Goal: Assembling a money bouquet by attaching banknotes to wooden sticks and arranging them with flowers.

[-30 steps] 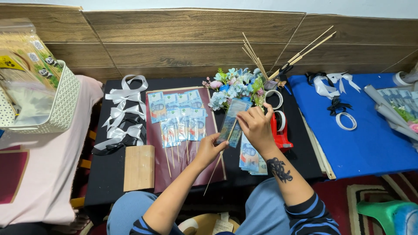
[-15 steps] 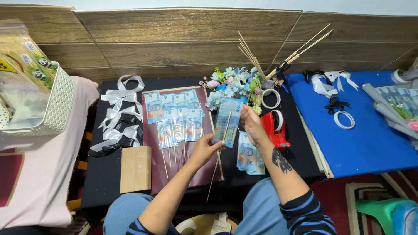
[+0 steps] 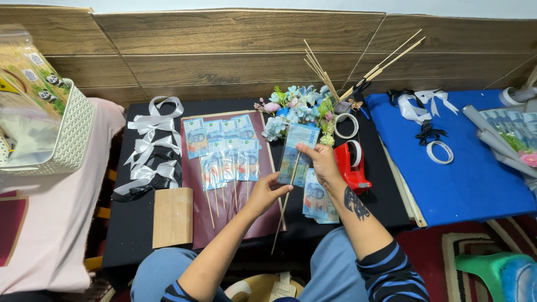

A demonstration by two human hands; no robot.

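My left hand [image 3: 268,192] and my right hand [image 3: 321,162] hold up a blue banknote in a clear sleeve [image 3: 296,151] over a low black table [image 3: 134,223]. A thin wooden skewer [image 3: 282,215] runs down behind the note, pinched between both hands. To the left, several sleeved banknotes on skewers [image 3: 224,151] lie fanned on a dark red board [image 3: 193,223]. A stack of loose banknotes [image 3: 316,202] sits under my right wrist. A red tape dispenser [image 3: 352,165] stands just right of my right hand.
White ribbon bows [image 3: 151,145] and a small wooden block [image 3: 172,217] lie at the table's left. Artificial flowers [image 3: 291,109], skewers [image 3: 358,70] and a tape roll [image 3: 347,125] sit at the back. A blue mat [image 3: 475,179] with ribbons lies at right, a white basket [image 3: 67,140] at left.
Both hands have lifted the sleeved banknote slightly and drawn it toward me, with the skewer now lined up behind it. The view has shifted a little to the left.
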